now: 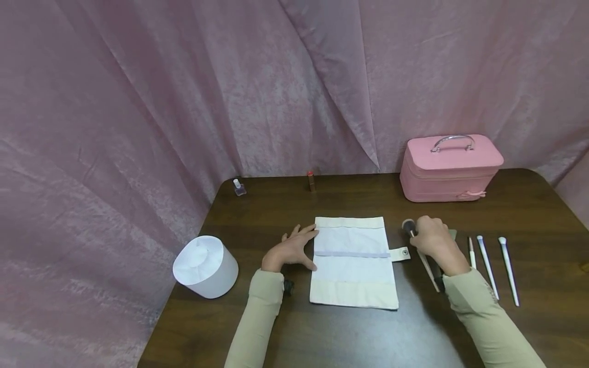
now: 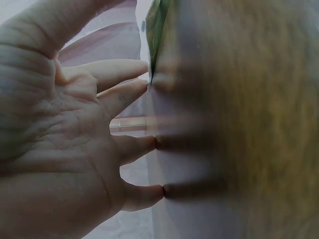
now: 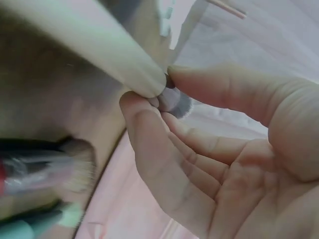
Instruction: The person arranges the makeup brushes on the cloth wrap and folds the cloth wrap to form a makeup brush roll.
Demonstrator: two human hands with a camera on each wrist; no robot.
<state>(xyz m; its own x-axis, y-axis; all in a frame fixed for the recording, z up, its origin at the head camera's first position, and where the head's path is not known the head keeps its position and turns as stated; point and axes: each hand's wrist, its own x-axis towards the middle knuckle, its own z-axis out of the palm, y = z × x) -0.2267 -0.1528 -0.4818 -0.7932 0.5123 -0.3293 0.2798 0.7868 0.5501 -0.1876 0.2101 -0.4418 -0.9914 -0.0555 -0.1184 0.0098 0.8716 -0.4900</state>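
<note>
An opened white cloth brush roll [image 1: 352, 286] lies flat on the table, its snap strap [image 1: 400, 254] pointing right. My left hand [image 1: 292, 249] rests at the roll's left edge with fingers spread. In the left wrist view that palm [image 2: 65, 139] holds nothing, and two fingertips touch the cloth's edge. Right of the roll, my right hand [image 1: 434, 243] pinches a makeup brush [image 1: 428, 271] with a pale handle and dark bristles. The right wrist view shows thumb and fingers near the brush's ferrule, with the pale handle [image 3: 99, 45] slanting up left.
Right of that hand lie several more brushes, including a white one [image 1: 508, 271]; others are partly hidden under the wrist. A pink case [image 1: 453, 176] stands at the back right. A lipstick [image 1: 311, 181] and nail polish bottle [image 1: 239, 187] stand behind, a white round container [image 1: 206, 267] at left.
</note>
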